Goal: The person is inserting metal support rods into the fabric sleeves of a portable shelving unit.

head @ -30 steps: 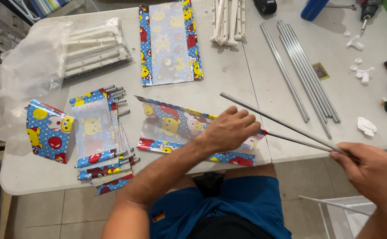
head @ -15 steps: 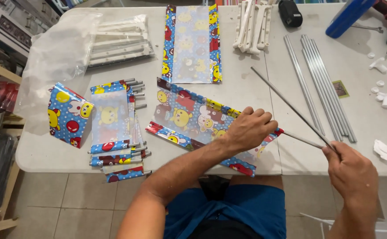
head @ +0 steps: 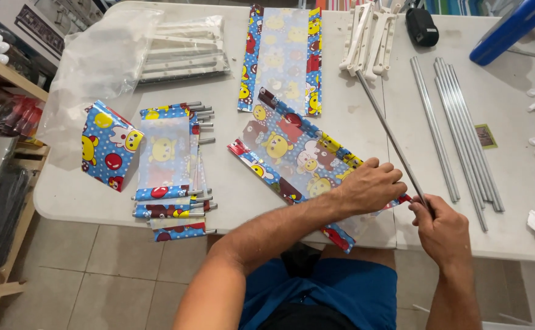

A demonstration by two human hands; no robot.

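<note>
Sliding a thin metal rod (head: 393,137) into the hem of a cartoon-print plastic panel (head: 301,162) lying on the white counter (head: 231,183); right hand (head: 442,229) is pinching the rod's near end, left hand (head: 368,183) is pressing the panel flat by its edge. Looks like mid-threading to me, so the next push is calling for keeping the rod lined up with the sleeve opening, finished panels (head: 169,165) stacked off to the left.

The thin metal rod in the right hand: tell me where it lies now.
In the head view the thin metal rod slants from the right hand at the table's near edge up-left toward the white plastic brackets, beside the cartoon-print sheet.
</note>
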